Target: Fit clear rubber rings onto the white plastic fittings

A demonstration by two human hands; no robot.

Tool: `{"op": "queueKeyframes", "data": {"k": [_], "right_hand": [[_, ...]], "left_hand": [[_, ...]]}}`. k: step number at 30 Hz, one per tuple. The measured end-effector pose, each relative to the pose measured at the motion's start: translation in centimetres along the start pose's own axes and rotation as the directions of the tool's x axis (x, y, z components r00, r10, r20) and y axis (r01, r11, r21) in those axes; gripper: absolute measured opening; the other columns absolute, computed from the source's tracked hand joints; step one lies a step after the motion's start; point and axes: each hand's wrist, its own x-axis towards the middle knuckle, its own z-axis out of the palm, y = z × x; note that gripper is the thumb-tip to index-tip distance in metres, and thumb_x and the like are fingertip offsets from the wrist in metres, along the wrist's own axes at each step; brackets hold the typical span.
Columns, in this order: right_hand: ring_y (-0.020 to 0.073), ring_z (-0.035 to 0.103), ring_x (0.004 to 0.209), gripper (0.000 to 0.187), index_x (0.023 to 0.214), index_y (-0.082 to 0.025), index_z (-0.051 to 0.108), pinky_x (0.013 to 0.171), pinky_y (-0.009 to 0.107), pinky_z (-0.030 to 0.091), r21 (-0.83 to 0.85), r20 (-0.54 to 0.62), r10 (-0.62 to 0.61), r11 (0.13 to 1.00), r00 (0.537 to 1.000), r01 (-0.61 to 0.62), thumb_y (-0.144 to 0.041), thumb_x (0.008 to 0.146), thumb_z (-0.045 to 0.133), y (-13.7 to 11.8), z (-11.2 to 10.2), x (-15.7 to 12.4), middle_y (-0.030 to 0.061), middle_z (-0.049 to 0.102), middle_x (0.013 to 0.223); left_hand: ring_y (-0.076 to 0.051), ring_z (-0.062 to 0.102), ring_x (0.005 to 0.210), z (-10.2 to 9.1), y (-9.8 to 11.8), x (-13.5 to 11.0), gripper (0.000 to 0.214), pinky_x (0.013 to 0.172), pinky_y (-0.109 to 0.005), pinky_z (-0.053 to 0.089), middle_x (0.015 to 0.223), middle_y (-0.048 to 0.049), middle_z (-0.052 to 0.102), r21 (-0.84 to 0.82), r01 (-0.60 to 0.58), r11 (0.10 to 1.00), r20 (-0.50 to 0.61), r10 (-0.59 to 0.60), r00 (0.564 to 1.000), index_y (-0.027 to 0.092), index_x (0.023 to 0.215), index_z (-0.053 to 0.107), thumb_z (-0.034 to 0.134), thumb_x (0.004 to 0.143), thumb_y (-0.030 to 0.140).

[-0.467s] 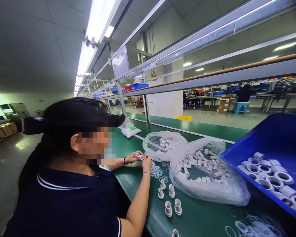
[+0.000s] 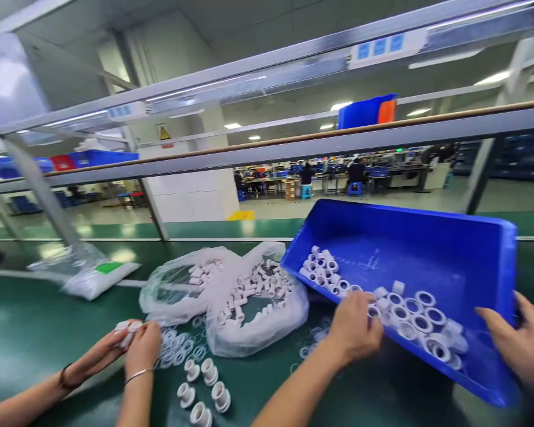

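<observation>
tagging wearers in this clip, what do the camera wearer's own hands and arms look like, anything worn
Both are bare: the left hand and its forearm show no sleeve, glove, watch or ring. Only the right hand shows, also ungloved. The bracelets belong to the co-worker's hands.

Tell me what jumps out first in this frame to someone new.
The big blue bin at right, tilted, with white rings piled along its low edge; the left hand is on that edge among them and the right hand is at the far corner. At left, a co-worker's hands pinch a small white part beside clear bags of parts.
</observation>
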Motion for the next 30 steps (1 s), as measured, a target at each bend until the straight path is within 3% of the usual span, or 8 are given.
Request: {"op": "queueKeyframes", "data": {"k": [3,6,9,12,14,17,24,30], "right_hand": [[0.0301,0.066,0.095,0.064,0.148,-0.022,0.047,0.085,0.04,0.051,0.043,-0.063,0.048,0.998,0.997,-0.046,-0.035,0.087,0.062,4.5,-3.3,3.9,0.0106,0.065,0.12],[0.0303,0.066,0.094,0.073,0.148,-0.026,0.045,0.086,0.041,0.05,0.074,-0.043,-0.001,0.997,0.999,0.004,-0.045,0.08,0.061,7.2,-2.7,5.3,0.0085,0.064,0.122],[0.0329,0.064,0.103,0.079,0.149,-0.025,0.044,0.096,0.046,0.047,0.083,-0.047,-0.04,0.996,0.998,0.043,-0.05,0.076,0.059,8.3,-1.8,5.7,0.0098,0.061,0.129],[0.0333,0.063,0.105,0.082,0.151,-0.024,0.041,0.101,0.048,0.044,0.121,-0.034,-0.041,0.992,0.999,0.044,-0.05,0.076,0.059,8.5,-1.7,5.8,0.011,0.058,0.134],[0.0331,0.063,0.106,0.082,0.151,-0.025,0.041,0.102,0.048,0.044,0.131,-0.028,-0.016,0.991,0.999,0.02,-0.05,0.076,0.061,8.6,-1.8,5.9,0.0108,0.056,0.136],[0.0328,0.063,0.107,0.08,0.151,-0.028,0.04,0.101,0.047,0.046,0.145,-0.02,0.006,0.989,1.0,-0.003,-0.049,0.077,0.061,8.3,-2.0,5.8,0.009,0.058,0.135],[0.0347,0.061,0.115,0.078,0.152,-0.031,0.038,0.091,0.044,0.054,0.135,-0.039,0.009,0.991,0.999,-0.003,-0.053,0.08,0.06,7.1,-2.4,4.1,0.0071,0.056,0.138],[0.0364,0.062,0.112,0.082,0.152,-0.032,0.036,0.084,0.046,0.056,0.15,-0.014,0.033,0.988,0.999,-0.03,-0.056,0.078,0.063,7.3,-2.6,3.8,0.0096,0.056,0.137]], "left_hand": [[-0.024,0.053,0.121,-0.8,-2.6,4.8,0.036,0.107,-0.038,0.048,0.127,-0.0115,0.058,0.075,0.08,0.994,0.028,-0.082,0.996,0.017,0.126,0.049,0.044,0.091,0.024],[-0.033,0.048,0.128,-0.7,-6.1,10.2,0.041,0.109,-0.046,0.043,0.133,-0.0192,0.054,0.207,0.199,0.958,0.078,-0.218,0.973,0.01,0.127,0.05,0.05,0.087,0.022],[-0.04,0.042,0.134,0.0,-9.9,14.6,0.064,0.11,-0.056,0.039,0.142,-0.0233,0.046,0.319,0.322,0.891,0.14,-0.381,0.914,0.01,0.139,0.042,0.065,0.081,0.025],[-0.04,0.04,0.136,0.9,-13.0,17.1,0.08,0.109,-0.061,0.04,0.15,-0.0197,0.04,0.394,0.414,0.82,0.226,-0.523,0.821,0.017,0.146,0.036,0.074,0.079,0.04],[-0.038,0.039,0.137,1.6,-14.4,17.7,0.074,0.108,-0.059,0.043,0.153,-0.0162,0.038,0.424,0.438,0.793,0.267,-0.572,0.776,0.022,0.145,0.04,0.071,0.082,0.046],[-0.034,0.043,0.134,2.7,-15.6,17.7,0.067,0.106,-0.055,0.046,0.157,-0.0135,0.032,0.443,0.428,0.788,0.289,-0.577,0.764,0.024,0.143,0.042,0.069,0.085,0.042],[-0.032,0.049,0.13,3.3,-16.0,16.8,0.076,0.105,-0.05,0.048,0.158,-0.0143,0.028,0.427,0.371,0.824,0.271,-0.508,0.817,0.022,0.149,0.03,0.068,0.085,0.034],[-0.03,0.057,0.119,3.7,-15.4,16.2,0.072,0.099,-0.046,0.051,0.153,-0.0147,0.035,0.444,0.376,0.813,0.195,-0.498,0.845,0.022,0.146,0.033,0.066,0.083,0.028]]}}
